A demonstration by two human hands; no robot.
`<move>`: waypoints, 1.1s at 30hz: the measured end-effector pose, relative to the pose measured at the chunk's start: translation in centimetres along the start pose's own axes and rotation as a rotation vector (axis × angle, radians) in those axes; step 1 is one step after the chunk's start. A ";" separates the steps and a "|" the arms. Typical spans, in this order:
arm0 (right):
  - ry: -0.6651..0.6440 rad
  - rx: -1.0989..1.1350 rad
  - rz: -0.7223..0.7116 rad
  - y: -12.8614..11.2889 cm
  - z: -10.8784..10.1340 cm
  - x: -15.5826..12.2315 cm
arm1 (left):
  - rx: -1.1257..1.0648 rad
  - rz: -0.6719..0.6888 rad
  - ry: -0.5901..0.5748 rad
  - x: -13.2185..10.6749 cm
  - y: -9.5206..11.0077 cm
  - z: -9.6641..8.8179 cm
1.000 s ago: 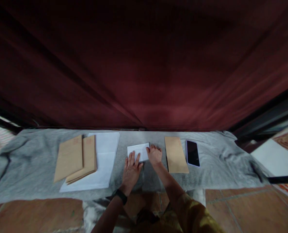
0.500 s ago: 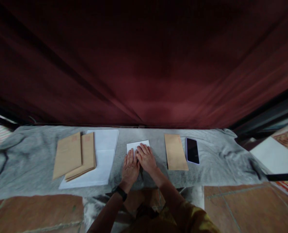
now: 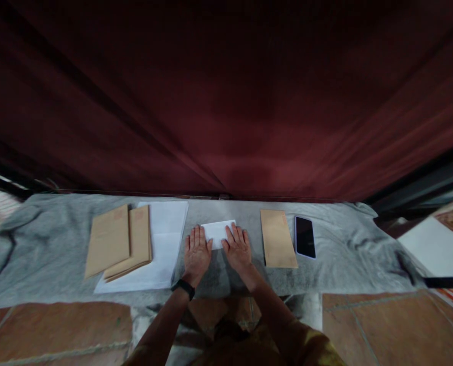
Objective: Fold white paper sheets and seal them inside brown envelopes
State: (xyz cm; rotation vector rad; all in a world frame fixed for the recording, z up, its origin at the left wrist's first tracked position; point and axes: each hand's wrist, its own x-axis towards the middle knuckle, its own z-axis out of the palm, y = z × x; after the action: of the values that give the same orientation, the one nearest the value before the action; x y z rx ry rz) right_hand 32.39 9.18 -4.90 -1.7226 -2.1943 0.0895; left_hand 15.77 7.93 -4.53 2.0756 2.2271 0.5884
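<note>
"Looking at these two hands, what could go wrong?"

"Mostly slipping, I'd say. The small white paper (image 3: 215, 236) lies flat near the middle of the grey cloth (image 3: 344, 244), between the hands. The left hand (image 3: 198, 256) is laid flat, fingers nearly side by side and thumb out, at the paper's left edge. The right hand (image 3: 238, 251) is flat too, fingers a little spread, at the right edge. Neither appears to pinch anything."

"So why slipping?"

"The cloth looks soft, and it is wrinkled toward its ends. If one hand pushes harder than the other, the paper could turn, or ride along with the cloth. If it is in layers, uneven pressure could also leave a crooked crease; I can't tell how many there are."

"And the things around?"

"The single brown envelope (image 3: 278, 239) lies to the right of the right hand, apart from it, with the phone (image 3: 305, 237) just beyond. A tug on the cloth could drag both. On the other side, the stacked brown envelopes (image 3: 108, 241) overlap unevenly, partly on the large white sheets (image 3: 167, 244); a wide sweep of the left hand could knock them askew."
</note>
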 end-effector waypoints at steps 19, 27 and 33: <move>0.022 0.074 0.004 -1.2 -0.2 2.6 | 0.114 0.148 -0.057 0.8 1.6 0.8; 0.125 0.061 -0.117 0.5 1.5 2.1 | 0.153 0.115 -0.026 0.7 0.5 1.1; 0.156 0.029 -0.064 2.3 1.9 1.6 | 0.112 0.050 0.060 -0.4 -0.7 0.4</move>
State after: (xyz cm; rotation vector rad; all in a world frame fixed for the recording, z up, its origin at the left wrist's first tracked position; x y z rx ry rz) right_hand 33.62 11.59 -6.87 -1.5860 -2.1212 -0.0277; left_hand 15.30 7.64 -5.23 2.2003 2.2973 0.5483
